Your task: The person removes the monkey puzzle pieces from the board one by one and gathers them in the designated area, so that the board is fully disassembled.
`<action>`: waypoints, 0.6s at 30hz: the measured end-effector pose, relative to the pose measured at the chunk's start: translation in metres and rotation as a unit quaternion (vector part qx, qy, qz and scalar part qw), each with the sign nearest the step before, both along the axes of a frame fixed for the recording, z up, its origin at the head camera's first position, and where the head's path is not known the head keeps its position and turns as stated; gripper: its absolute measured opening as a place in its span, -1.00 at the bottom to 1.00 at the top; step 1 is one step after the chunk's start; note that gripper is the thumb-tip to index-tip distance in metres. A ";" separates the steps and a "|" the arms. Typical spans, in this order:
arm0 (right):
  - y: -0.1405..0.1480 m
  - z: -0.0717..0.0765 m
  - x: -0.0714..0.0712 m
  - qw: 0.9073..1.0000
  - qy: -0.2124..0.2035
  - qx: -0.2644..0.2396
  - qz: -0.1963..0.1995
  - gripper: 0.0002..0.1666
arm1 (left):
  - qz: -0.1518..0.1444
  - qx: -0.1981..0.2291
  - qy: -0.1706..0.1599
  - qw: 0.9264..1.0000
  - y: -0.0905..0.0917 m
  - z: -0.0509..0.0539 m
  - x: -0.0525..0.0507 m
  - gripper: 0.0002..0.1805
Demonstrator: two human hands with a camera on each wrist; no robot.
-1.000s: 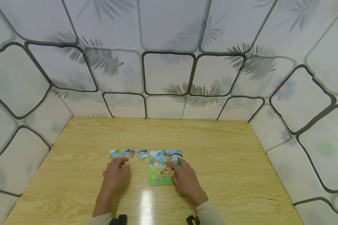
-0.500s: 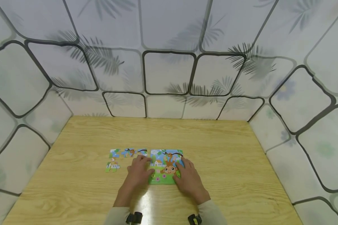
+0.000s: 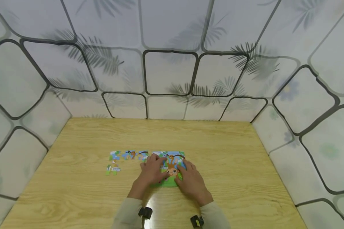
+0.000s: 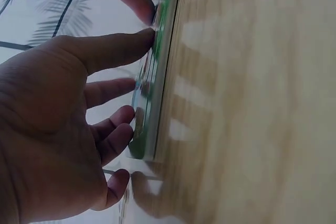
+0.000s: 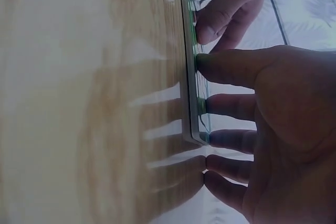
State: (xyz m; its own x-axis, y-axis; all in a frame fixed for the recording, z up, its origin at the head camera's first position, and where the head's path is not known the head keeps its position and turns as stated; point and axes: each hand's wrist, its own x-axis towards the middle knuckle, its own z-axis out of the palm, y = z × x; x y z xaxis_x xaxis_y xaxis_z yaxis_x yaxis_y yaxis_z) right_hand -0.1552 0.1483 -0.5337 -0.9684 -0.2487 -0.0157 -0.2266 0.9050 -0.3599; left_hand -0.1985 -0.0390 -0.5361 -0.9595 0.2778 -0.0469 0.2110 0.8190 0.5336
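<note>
A jigsaw puzzle board (image 3: 171,183) with a monkey, a house and green grass lies flat on the wooden table. Over its left side, my left hand (image 3: 152,171) touches the surface with thumb and fingertips, hiding part of the picture. In the left wrist view, the left thumb (image 4: 118,48) presses on the board's green face. My right hand (image 3: 192,182) rests on the board's right side, its fingers extended in the right wrist view. Whether a piece is under the left fingers, I cannot tell.
Left of the board, several loose puzzle pieces (image 3: 130,155) lie in a row. Below them sits a house piece (image 3: 112,169). The wooden table (image 3: 232,152) meets a patterned wall (image 3: 172,73) at the back.
My left hand has moved right, from the loose pieces onto the board. The house piece, earlier hidden, now shows at the left. The right hand has stayed at the board's right side.
</note>
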 end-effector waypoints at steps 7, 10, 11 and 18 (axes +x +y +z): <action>0.000 0.003 0.000 1.000 -0.005 0.009 0.004 -0.45 | -0.011 -0.007 -0.023 1.000 0.003 0.003 -0.005 -0.37; -0.001 0.004 0.000 1.000 -0.004 0.010 0.009 -0.44 | -0.005 -0.002 -0.024 1.000 0.004 0.003 -0.006 -0.38; -0.001 0.004 0.000 1.000 -0.006 0.012 0.008 -0.44 | -0.005 0.000 -0.025 1.000 0.005 0.003 -0.006 -0.41; -0.002 0.006 -0.001 1.000 -0.003 0.018 0.006 -0.42 | -0.019 -0.015 -0.034 0.999 0.006 0.005 -0.005 -0.32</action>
